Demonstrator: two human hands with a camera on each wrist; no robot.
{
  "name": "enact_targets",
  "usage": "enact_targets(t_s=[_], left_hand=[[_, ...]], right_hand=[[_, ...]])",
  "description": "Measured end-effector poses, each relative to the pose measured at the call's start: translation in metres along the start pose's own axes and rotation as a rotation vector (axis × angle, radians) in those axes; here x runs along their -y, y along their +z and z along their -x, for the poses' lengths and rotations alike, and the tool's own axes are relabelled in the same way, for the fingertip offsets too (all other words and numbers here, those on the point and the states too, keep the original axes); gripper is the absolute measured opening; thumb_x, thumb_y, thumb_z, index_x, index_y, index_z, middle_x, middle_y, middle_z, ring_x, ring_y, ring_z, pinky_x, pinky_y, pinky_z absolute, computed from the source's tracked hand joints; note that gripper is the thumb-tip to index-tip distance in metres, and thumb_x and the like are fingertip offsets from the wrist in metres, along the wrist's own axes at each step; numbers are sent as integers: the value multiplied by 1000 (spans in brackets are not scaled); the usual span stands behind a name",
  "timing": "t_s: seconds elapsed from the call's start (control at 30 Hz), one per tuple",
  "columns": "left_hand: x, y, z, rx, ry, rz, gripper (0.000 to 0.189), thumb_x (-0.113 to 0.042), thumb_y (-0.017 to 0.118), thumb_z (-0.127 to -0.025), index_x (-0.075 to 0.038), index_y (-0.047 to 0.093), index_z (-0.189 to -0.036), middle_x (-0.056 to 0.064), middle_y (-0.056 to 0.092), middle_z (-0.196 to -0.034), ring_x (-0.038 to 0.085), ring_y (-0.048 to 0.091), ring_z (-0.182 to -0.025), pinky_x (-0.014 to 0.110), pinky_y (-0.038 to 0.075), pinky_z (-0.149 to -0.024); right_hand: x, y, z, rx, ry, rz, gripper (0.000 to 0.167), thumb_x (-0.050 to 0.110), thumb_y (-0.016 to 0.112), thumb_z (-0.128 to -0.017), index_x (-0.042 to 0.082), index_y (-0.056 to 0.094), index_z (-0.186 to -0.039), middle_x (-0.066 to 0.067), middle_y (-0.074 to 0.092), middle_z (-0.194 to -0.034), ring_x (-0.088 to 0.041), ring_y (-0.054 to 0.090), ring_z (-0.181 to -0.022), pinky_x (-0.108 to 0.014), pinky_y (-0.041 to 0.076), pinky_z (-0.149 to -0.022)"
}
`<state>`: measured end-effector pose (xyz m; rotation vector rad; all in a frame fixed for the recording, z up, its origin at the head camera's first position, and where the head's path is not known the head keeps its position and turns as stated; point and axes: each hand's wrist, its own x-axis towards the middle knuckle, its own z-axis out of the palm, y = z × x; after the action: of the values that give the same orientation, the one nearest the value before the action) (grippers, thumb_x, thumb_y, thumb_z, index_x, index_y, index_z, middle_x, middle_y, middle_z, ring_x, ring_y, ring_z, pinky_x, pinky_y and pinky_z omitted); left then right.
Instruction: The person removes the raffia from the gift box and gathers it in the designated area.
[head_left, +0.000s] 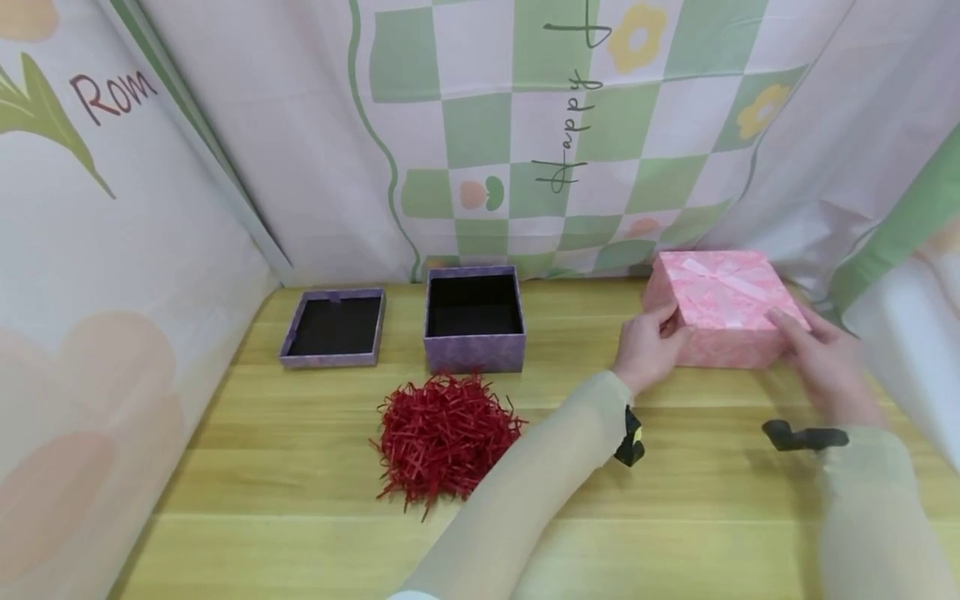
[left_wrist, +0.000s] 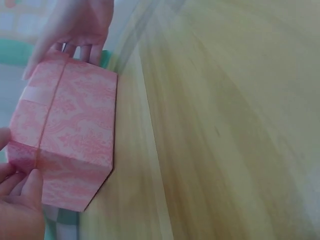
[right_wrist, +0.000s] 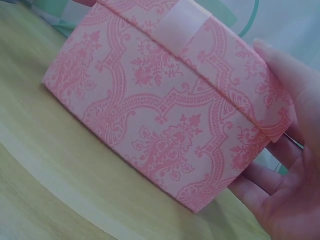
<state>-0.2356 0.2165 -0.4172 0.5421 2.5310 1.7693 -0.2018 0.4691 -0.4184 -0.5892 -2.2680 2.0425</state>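
Note:
A pink patterned gift box (head_left: 731, 308), closed with a lid that carries a pale ribbon bow, stands at the back right of the table. My left hand (head_left: 651, 348) grips its left side, thumb and fingertips at the lid's edge, as the left wrist view shows up close on the lid (left_wrist: 25, 155). On the opposite side my right hand (head_left: 828, 367) holds the box, with the thumb along the lid and the other fingers lower down. From the right wrist, the lid (right_wrist: 240, 85) sits over the box body (right_wrist: 145, 120).
An open purple box (head_left: 475, 354) with a dark inside stands at the back middle. Left of it lies its matching purple lid (head_left: 330, 362), inside up. A heap of red shredded paper (head_left: 442, 433) is in front of the purple box, near my left forearm. Patterned curtains (head_left: 472, 133) hang behind.

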Motion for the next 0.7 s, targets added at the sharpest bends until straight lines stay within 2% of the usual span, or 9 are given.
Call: enact_targets(t_s=[0.13,0.23,0.27,0.33,0.43,0.47,0.5,0.57,0.7], left_hand=[[1,-1,-1,-14,37,-26,47,-26,69,-100,-17,58,-145,-10,66,-130,-6,58,-112,7,44,-88],[0,-2,-1,-21,64,-53,46,-27,68,-101,-17,58,-144,-10,67,-129,-6,59,-111,6,43,-88],[0,-2,-1,-21,68,-43,46,-26,68,-101,-16,59,-144,-9,67,-129,-6,59,-111,6,43,-87],[1,-2,0,-22,58,-6,45,-24,69,-100,-14,59,-143,-9,67,-128,-6,60,-110,6,44,-86],[4,-1,1,-32,53,38,45,-21,70,-100,-12,60,-142,-8,69,-125,-6,60,-107,6,45,-84],[5,0,1,-36,55,48,44,-20,70,-99,-11,61,-142,-8,69,-124,-6,60,-106,7,46,-84],[6,0,1,-41,61,46,44,-20,70,-99,-11,61,-141,-7,69,-123,-6,60,-105,7,46,-84],[7,0,1,-51,77,39,44,-20,71,-99,-11,61,-141,-7,70,-121,-6,61,-104,7,46,-84],[5,-1,0,-65,91,39,45,-23,71,-99,-15,60,-142,-7,69,-125,-5,62,-105,8,47,-84]], right_hand=[[-1,2,-2,23,-34,-122,81,38,73,-95,31,26,-160,1,13,-168,2,51,-125,-16,48,-92],[-1,4,-2,43,-56,-203,81,32,74,-95,30,27,-160,2,13,-168,8,60,-100,-14,53,-75],[-1,4,-1,42,-60,-195,80,33,74,-95,31,28,-160,3,13,-168,8,60,-100,-13,53,-75],[0,5,1,18,-58,-87,78,40,71,-96,34,27,-159,7,12,-168,3,53,-119,-15,49,-90],[0,7,1,-28,-45,56,76,51,68,-94,41,28,-157,12,14,-167,-3,32,-141,-17,31,-109],[0,8,1,-39,-46,69,75,51,68,-94,41,29,-157,13,14,-166,-3,25,-144,-17,25,-112],[0,9,1,-52,-51,84,73,52,68,-94,42,30,-156,12,15,-166,-2,22,-144,-16,22,-113],[-1,9,-1,-56,-75,8,70,46,70,-95,40,35,-155,11,19,-166,-3,29,-141,-13,29,-108],[1,10,-4,-29,-143,-176,67,31,73,-96,33,41,-155,9,20,-166,4,52,-117,-10,48,-84]])
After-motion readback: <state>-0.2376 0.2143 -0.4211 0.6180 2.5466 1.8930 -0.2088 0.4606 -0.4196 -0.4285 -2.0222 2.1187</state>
